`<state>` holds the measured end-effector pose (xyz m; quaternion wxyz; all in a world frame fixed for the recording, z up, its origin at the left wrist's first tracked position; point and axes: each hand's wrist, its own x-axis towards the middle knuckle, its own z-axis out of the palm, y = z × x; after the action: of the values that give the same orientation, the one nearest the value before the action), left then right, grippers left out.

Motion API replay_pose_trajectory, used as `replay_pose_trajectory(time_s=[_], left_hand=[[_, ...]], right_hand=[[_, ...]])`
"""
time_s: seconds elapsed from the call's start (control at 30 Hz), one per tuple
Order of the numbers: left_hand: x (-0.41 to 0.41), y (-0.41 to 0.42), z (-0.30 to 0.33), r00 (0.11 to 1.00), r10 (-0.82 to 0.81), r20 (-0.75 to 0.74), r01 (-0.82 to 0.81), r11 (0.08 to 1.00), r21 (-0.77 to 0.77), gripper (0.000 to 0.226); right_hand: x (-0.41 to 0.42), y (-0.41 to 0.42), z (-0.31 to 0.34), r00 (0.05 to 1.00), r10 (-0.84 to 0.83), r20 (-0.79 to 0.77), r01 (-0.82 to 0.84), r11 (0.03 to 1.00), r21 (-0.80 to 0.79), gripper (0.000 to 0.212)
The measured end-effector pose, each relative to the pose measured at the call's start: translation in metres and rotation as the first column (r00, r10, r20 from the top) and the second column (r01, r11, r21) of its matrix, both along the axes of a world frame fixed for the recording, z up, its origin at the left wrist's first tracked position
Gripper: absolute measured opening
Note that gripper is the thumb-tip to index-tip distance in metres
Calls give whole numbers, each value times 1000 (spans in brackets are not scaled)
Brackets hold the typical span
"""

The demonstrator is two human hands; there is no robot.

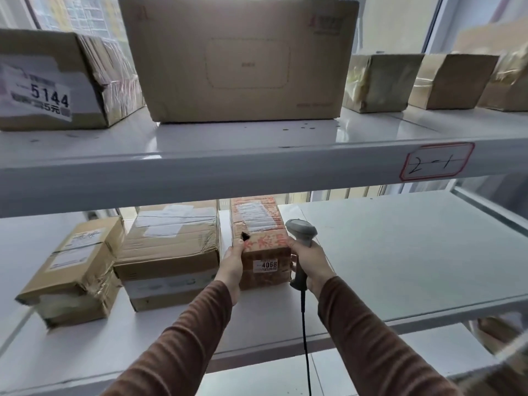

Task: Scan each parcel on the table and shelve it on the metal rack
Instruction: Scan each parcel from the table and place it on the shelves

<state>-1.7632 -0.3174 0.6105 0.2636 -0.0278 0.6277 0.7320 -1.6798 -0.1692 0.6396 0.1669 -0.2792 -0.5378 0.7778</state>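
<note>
White metal rack (257, 172), shelf edge tagged "2-1". Upper shelf: large carton (240, 58), taped box labelled 5144 (51, 81), three small boxes right (blurred). Lower shelf (400, 252): two taped boxes left (77, 270), then parcel 4068 (261, 244).

Parcel depot: numbered cartons (51, 81) on labelled rack (257, 172)
</note>
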Motion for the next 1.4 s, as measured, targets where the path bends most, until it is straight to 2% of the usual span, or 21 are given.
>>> replay_pose_trajectory(time_s=[0.07, 0.2, 0.3, 0.37, 0.5, 0.67, 0.87, 1.07, 1.13, 1.23, 1.4], left_hand=[[-4, 0, -5, 1000, -5, -15, 5, 1000, -16, 50], [-2, -1, -2, 995, -27, -92, 20, 997, -69, 65], [1, -2, 8, 978, -30, -209, -2, 988, -153, 75], [3, -1, 15, 952, -34, -305, -28, 980, -197, 77], [11, 3, 33, 848, -93, -522, -95, 942, -321, 72], [31, 20, 53, 704, -157, -693, -94, 946, -310, 68], [75, 68, 64, 686, -275, -674, 126, 957, -262, 64], [143, 138, 60, 673, -414, -613, 358, 908, -220, 59], [174, 164, 58, 647, -474, -597, 438, 872, -219, 59], [228, 205, 56, 588, -563, -582, 554, 803, -217, 58], [335, 268, 53, 460, -704, -541, 729, 647, -221, 56]], right_hand=[[-2, 0, -3, 1000, -18, 10, 18, 1000, -1, 18], [-4, 2, -9, 998, -55, 34, 54, 998, 32, 18], [-3, 4, -11, 994, -93, 52, 88, 992, 95, 8], [-1, 6, -11, 992, -115, 46, 106, 981, 161, 11], [9, 8, -3, 992, -123, 17, 114, 955, 272, 26], [33, 12, 13, 989, -148, -20, 147, 937, 316, 12], [91, 39, 28, 968, -228, -105, 249, 925, 287, 14], [182, 79, 28, 894, -434, -110, 447, 853, 268, 29], [222, 94, 28, 853, -511, -110, 521, 815, 254, 31], [286, 115, 27, 776, -622, -104, 626, 740, 247, 23], [406, 143, 22, 625, -774, -100, 767, 585, 264, 12]])
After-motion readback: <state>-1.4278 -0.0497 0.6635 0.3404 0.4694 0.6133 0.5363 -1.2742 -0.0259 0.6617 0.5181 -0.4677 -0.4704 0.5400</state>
